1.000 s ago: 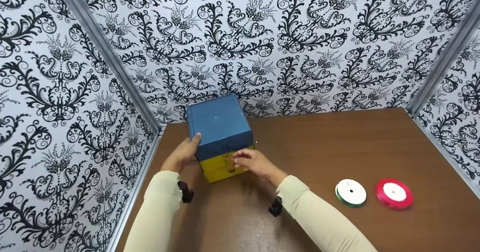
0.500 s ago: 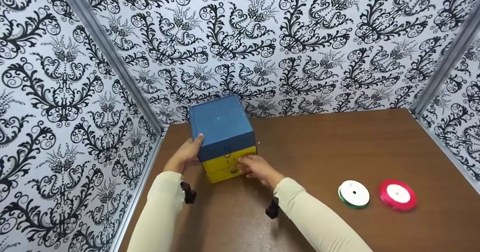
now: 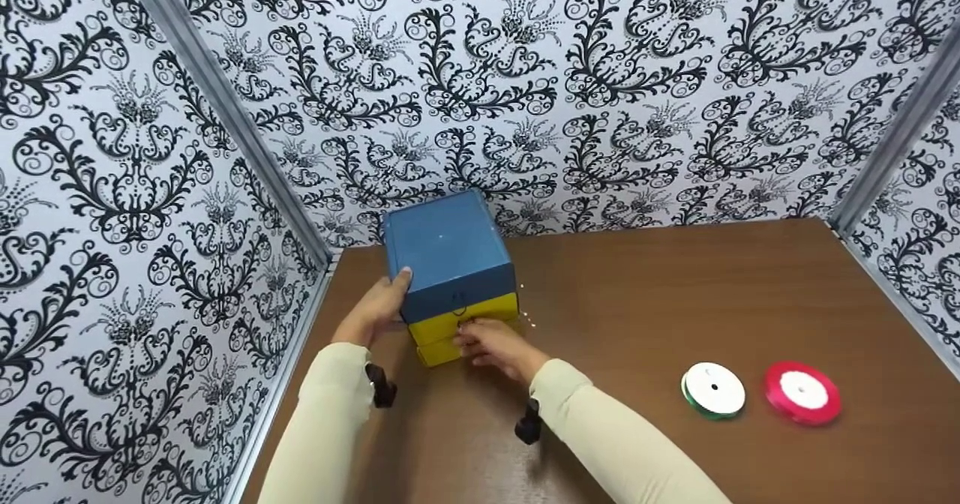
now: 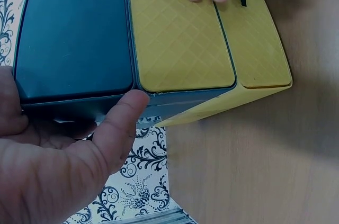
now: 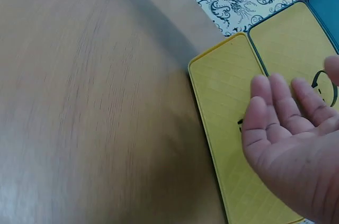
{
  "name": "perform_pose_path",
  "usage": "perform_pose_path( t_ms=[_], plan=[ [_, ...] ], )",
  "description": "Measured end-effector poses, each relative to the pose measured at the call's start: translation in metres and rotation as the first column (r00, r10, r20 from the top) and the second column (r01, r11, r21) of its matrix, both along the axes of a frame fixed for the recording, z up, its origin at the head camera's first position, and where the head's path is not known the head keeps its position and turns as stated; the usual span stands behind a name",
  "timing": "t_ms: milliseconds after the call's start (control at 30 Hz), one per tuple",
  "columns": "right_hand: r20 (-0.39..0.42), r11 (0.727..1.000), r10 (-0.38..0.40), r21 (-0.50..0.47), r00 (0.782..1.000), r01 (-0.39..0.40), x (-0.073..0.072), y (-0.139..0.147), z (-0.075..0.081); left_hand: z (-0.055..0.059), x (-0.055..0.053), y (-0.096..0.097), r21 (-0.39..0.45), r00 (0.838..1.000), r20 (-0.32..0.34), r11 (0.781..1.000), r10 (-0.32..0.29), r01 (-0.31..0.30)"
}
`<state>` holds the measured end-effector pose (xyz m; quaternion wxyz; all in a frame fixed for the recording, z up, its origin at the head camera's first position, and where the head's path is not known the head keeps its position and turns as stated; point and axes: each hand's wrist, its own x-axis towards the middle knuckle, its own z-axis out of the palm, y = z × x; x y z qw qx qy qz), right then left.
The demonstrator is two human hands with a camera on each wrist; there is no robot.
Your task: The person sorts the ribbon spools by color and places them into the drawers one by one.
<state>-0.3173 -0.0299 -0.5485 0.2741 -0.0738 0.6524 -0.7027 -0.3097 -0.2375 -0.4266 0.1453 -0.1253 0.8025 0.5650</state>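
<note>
A small drawer box point(image 3: 448, 243) stands at the back left, with a blue top section and two yellow drawer fronts below. Black cord loops serve as pulls; the middle drawer's loop point(image 5: 327, 87) shows in the right wrist view. My left hand point(image 3: 380, 305) rests against the box's left side, its thumb on the top edge and a finger extended along the side. My right hand point(image 3: 496, 345) is in front of the yellow drawers point(image 4: 183, 44), fingers slightly bent and thumb apart. Those fingers largely hide the lower drawer's pull; whether they touch it is unclear.
On the right of the brown table point(image 3: 637, 286) lie a white-faced spool of green ribbon point(image 3: 713, 390) and a spool of red ribbon point(image 3: 802, 393). Patterned walls point(image 3: 480, 99) enclose the back and sides. Small white specks appear beside the box.
My right hand has moved left and slightly down across the yellow drawer fronts. The left hand keeps its place on the box. The whole head view has shifted slightly.
</note>
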Motion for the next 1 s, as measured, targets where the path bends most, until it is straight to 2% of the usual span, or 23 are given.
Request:
perform_pose_path(
  t_ms=[133,200,367,533,633,767,1000],
  plan=[
    [0.018,1.000,-0.006,-0.028,1.000,0.006,-0.002,0.001,-0.004,0.000,0.000,0.001,-0.015,1.000,0.000,1.000,0.001,-0.001],
    [0.012,0.999,0.005,-0.033,1.000,-0.004,-0.003,0.002,-0.008,0.001,0.000,0.001,0.002,1.000,0.000,1.000,0.010,-0.010],
    [-0.009,0.999,0.016,-0.051,1.000,-0.017,0.000,0.006,-0.016,0.001,0.000,0.002,-0.036,1.000,-0.010,0.999,0.015,-0.015],
    [-0.013,0.997,0.006,-0.080,1.000,-0.007,0.009,0.008,-0.021,0.000,0.001,0.001,-0.042,1.000,-0.014,0.999,0.010,-0.011],
    [-0.008,0.997,-0.002,-0.077,1.000,0.002,0.016,0.011,-0.022,0.000,0.001,0.001,-0.123,0.999,-0.039,0.992,-0.020,0.015],
    [-0.028,0.999,-0.002,-0.047,1.000,0.001,0.024,0.016,-0.020,0.002,0.001,0.000,-0.244,0.997,-0.056,0.969,-0.055,0.040],
    [-0.082,0.999,0.028,-0.021,0.996,-0.030,0.040,0.026,-0.018,0.003,-0.001,0.001,-0.227,0.998,-0.049,0.973,-0.048,0.036]
  ],
)
